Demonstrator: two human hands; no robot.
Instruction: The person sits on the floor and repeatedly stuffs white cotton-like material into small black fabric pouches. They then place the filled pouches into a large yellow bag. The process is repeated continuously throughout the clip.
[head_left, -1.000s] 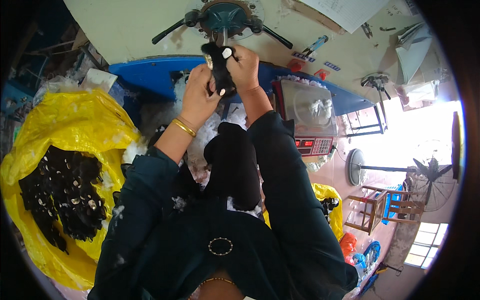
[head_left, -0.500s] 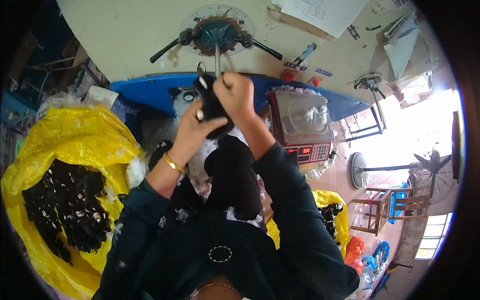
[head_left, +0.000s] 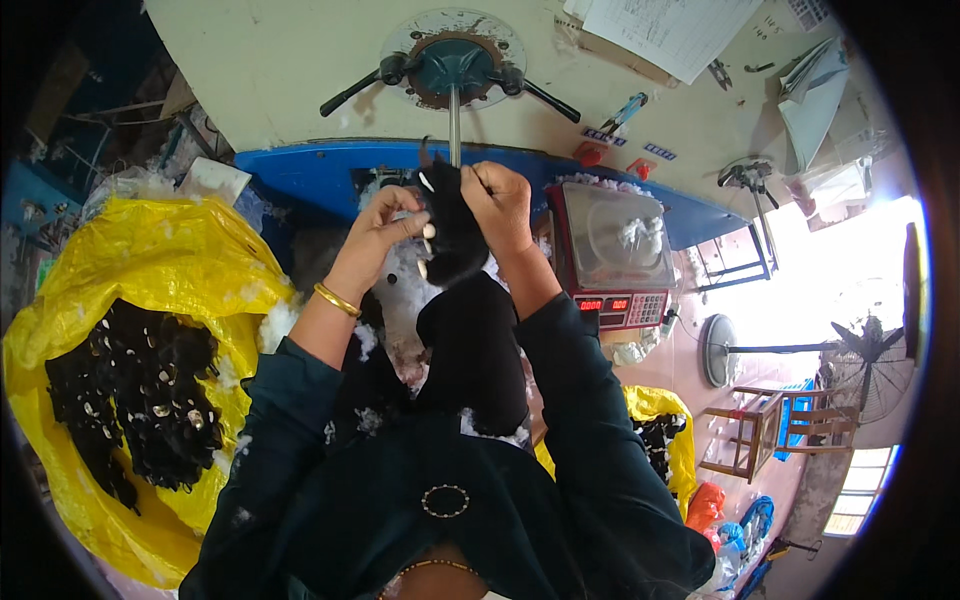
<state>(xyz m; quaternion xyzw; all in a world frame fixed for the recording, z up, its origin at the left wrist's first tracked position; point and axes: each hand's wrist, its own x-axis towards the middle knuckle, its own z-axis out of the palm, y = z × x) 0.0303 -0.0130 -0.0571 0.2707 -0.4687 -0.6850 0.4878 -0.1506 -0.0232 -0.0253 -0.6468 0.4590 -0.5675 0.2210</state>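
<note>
A small black plush toy [head_left: 458,235] with white patches hangs at the end of a metal filling tube [head_left: 455,125], which comes out of a round green machine fitting [head_left: 450,68] with black handles. My right hand [head_left: 503,208] is closed around the plush's upper right side, close to the tube's tip. On the opposite side, my left hand [head_left: 378,232] pinches the plush's edge by a white patch, thumb and fingertips together. The plush's lower end reaches down to my knees. Whether the tube goes inside the plush is hidden.
A yellow sack [head_left: 240,255] of black plush pieces [head_left: 150,390] stands at left. Right of my hands is a red scale [head_left: 620,310] with a clear tray. White fluff [head_left: 405,300] lies below. Pliers [head_left: 625,112] and papers [head_left: 660,35] lie on the panel. A fan [head_left: 868,350] stands far right.
My left hand has shifted from wrapping the plush's lower part to pinching its left edge. The plush now hangs more upright, with its white patches showing. The view has shifted slightly.
</note>
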